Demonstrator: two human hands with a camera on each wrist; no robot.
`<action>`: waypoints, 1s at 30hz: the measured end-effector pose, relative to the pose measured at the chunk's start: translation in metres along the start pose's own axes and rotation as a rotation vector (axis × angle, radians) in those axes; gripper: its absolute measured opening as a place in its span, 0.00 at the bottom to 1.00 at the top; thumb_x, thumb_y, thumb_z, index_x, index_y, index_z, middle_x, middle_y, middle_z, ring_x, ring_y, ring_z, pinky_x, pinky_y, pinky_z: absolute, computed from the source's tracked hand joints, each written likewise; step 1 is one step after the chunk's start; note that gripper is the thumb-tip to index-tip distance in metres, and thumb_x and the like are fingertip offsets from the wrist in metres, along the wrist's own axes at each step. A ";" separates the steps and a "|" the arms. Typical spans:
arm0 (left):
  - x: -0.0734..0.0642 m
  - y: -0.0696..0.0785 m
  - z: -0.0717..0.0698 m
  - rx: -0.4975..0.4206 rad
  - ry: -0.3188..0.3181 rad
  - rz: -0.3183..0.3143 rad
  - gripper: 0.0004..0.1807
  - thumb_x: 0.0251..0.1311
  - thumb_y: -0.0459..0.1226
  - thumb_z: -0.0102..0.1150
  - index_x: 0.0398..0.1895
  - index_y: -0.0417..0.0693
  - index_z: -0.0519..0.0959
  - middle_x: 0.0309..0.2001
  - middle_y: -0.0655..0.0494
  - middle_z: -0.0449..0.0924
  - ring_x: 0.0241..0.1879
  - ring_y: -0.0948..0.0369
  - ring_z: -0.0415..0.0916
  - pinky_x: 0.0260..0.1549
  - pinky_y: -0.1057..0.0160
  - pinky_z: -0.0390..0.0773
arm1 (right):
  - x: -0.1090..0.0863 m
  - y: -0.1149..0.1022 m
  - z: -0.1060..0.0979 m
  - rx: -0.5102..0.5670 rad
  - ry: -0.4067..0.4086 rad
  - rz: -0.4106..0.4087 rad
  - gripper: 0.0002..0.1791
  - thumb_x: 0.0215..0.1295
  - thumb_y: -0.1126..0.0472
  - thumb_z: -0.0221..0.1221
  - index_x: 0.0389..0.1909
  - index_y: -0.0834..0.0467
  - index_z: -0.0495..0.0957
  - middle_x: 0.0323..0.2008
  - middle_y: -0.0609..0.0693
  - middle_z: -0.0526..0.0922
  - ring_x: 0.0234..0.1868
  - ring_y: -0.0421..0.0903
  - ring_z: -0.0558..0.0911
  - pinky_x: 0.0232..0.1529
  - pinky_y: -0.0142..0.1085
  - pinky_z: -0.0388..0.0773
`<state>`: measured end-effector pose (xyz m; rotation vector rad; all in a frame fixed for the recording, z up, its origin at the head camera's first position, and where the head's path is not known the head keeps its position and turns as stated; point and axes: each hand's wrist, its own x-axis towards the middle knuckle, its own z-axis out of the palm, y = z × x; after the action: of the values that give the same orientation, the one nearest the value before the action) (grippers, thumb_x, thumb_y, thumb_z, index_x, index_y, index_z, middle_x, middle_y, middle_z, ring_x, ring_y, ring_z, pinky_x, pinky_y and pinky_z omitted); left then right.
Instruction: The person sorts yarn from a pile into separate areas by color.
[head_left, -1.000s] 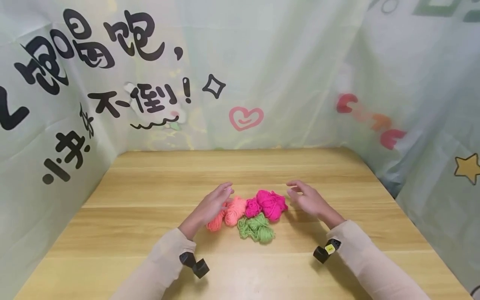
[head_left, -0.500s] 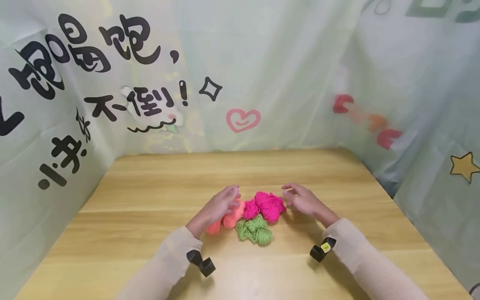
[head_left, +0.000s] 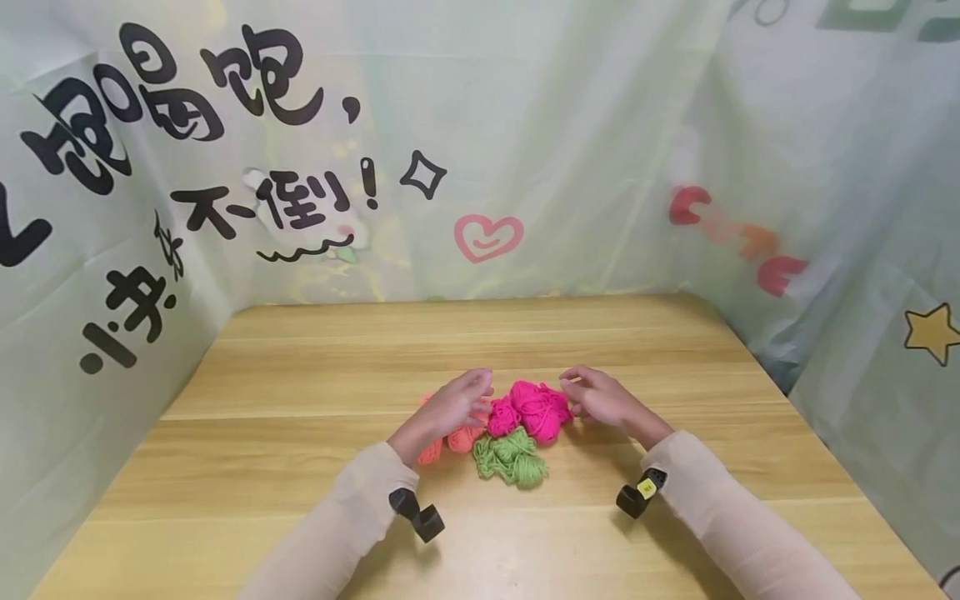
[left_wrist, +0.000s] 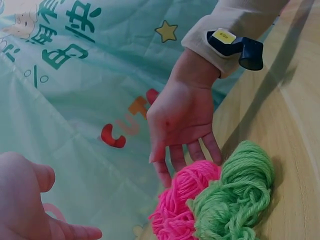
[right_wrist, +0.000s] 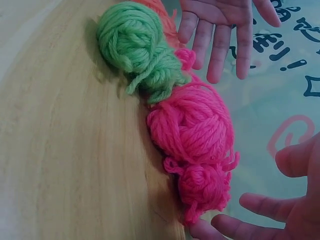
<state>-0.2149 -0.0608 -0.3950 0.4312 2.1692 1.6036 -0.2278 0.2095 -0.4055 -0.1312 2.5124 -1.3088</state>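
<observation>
Between my left grip [head_left: 454,403] and my right grip [head_left: 604,401], the pink yarn [head_left: 538,412] lies on the tabletop [head_left: 570,533], its bigger mass nearer the right one. Green yarn [head_left: 513,458] sits up against it, on the side toward my forearms. Orange yarn [head_left: 465,437] is at the left grip, which partly covers it in the head view; I can't tell whether they touch.

Both grips are loosely spread, fingers extended, thumbs well apart, palms facing each other, and neither has hold of anything. The lowest right fingertip is right at the end of the pink yarn; from the right wrist view I can't be sure of contact.

As I judge it, the step in hand is working the yarn from both sides at once. To do that well, I'd keep my fingertips low against the tabletop, so they slide under the strands rather than ride over them, and I'd move both sides at an even, slow pace. Yarn this soft should squash before it resists, so light pressure ought to be enough. Loops [right_wrist: 171,164] stand out near the right grip and could snag a finger. The green yarn is mostly outside the line between my palms, so it might get missed or dragged by a caught strand.
</observation>
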 end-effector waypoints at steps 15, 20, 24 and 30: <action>0.011 -0.004 0.007 -0.023 -0.018 -0.047 0.36 0.74 0.57 0.34 0.73 0.41 0.55 0.66 0.35 0.63 0.60 0.43 0.69 0.52 0.51 0.77 | 0.013 -0.001 0.011 0.012 -0.032 -0.011 0.22 0.69 0.61 0.54 0.59 0.67 0.68 0.48 0.63 0.78 0.34 0.49 0.80 0.32 0.42 0.83; 0.013 -0.002 0.009 -0.037 -0.018 -0.065 0.37 0.74 0.57 0.34 0.74 0.41 0.55 0.67 0.35 0.62 0.61 0.43 0.68 0.53 0.51 0.76 | 0.016 0.000 0.013 -0.013 -0.038 -0.025 0.21 0.64 0.67 0.58 0.57 0.67 0.70 0.47 0.64 0.78 0.34 0.50 0.81 0.31 0.41 0.82; 0.013 -0.001 0.011 -0.030 -0.008 -0.076 0.36 0.74 0.56 0.35 0.73 0.41 0.56 0.67 0.36 0.63 0.61 0.44 0.69 0.52 0.51 0.77 | 0.017 0.002 0.014 -0.051 -0.037 -0.044 0.21 0.62 0.68 0.60 0.55 0.67 0.72 0.45 0.62 0.78 0.36 0.50 0.81 0.31 0.40 0.82; 0.014 0.001 0.013 -0.007 0.004 -0.090 0.34 0.74 0.55 0.35 0.73 0.42 0.57 0.66 0.38 0.64 0.60 0.45 0.70 0.52 0.51 0.77 | 0.016 0.003 0.013 -0.096 -0.041 -0.073 0.20 0.58 0.71 0.61 0.53 0.66 0.73 0.40 0.59 0.79 0.35 0.49 0.80 0.33 0.39 0.81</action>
<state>-0.2206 -0.0434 -0.3996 0.3239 2.1541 1.5644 -0.2383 0.1977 -0.4189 -0.2705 2.5587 -1.1992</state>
